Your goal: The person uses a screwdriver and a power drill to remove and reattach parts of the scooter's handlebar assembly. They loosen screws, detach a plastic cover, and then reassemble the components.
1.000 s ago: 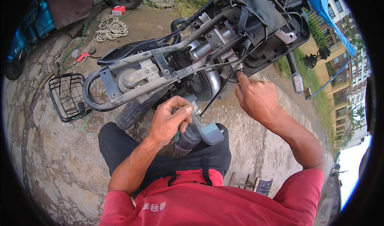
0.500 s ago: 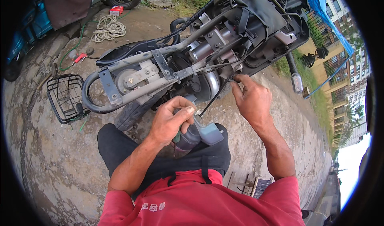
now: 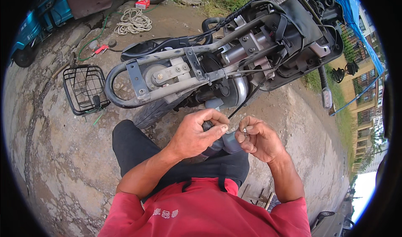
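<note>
My left hand [image 3: 200, 134] is curled, fingertips pinched, above a translucent grey-blue plastic part [image 3: 232, 144] between my knees; a dark piece shows beside its fingers, and I cannot make out what it grips. Close to its right, my right hand [image 3: 261, 140] pinches a small metal fastener [image 3: 245, 131] between thumb and fingers. Just beyond both hands is the stripped two-wheeler [image 3: 213, 74], showing its frame tubes, brackets, cables and rear tyre. A thin black cable [image 3: 238, 108] runs from it down toward my hands.
A black wire basket [image 3: 86, 90] lies on the cracked ground at the left. Behind are a coiled rope [image 3: 132, 23], a red-and-white box [image 3: 142, 4], a red tool [image 3: 101, 49] and a teal vehicle [image 3: 42, 12]. A blue tarp [image 3: 356, 19] hangs at the right.
My right hand has left the frame's joint and come down beside my left hand, now holding the fastener. My left hand has shifted right. The whole view has shifted slightly.
</note>
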`<state>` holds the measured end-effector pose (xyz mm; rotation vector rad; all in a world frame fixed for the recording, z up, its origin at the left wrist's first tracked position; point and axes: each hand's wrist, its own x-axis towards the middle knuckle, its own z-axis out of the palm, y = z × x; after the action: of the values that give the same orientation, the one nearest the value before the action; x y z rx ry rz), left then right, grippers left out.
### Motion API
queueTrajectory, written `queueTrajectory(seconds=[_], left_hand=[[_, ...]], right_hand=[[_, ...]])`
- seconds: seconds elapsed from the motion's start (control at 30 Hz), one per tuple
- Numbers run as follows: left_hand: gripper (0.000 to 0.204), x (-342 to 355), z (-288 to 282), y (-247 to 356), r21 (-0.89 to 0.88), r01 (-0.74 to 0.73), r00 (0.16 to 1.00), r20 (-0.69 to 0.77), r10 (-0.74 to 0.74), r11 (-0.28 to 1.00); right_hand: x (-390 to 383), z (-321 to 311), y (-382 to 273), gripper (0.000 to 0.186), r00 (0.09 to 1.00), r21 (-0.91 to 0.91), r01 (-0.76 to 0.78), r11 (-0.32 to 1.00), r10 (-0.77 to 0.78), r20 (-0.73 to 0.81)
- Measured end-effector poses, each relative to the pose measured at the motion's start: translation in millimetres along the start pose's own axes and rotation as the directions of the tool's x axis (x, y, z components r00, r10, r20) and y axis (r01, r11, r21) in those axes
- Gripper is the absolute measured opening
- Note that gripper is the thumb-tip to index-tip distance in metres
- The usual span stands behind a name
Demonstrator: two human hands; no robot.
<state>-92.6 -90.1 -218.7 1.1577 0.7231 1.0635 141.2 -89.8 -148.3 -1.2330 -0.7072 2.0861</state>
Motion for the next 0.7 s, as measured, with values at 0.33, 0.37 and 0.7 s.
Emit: queueTrajectory(seconds=[0.33,0.37,0.7], left_hand=[[0.023,-32.1,8.7,14.2,0.74,-0.319,0.945,0.196,0.264,0.592],[0.022,-34.1,6.8,10.6,0.762,-0.343,0.935,0.223,0.275,0.549],[0.011,-46.5,-14.6,1.0,0.797,-0.327,0.936,0.202,0.287,0.507]], right_hand=[[14.4,14.5,52.1,0.052,0.988,0.185,-0.105,0.977,0.082,0.128],[15.1,18.8,50.9,0.054,0.984,0.186,-0.121,0.975,0.093,0.151],[17.7,48.3,58.4,0.066,0.983,-0.097,-0.019,0.995,0.037,0.178]])
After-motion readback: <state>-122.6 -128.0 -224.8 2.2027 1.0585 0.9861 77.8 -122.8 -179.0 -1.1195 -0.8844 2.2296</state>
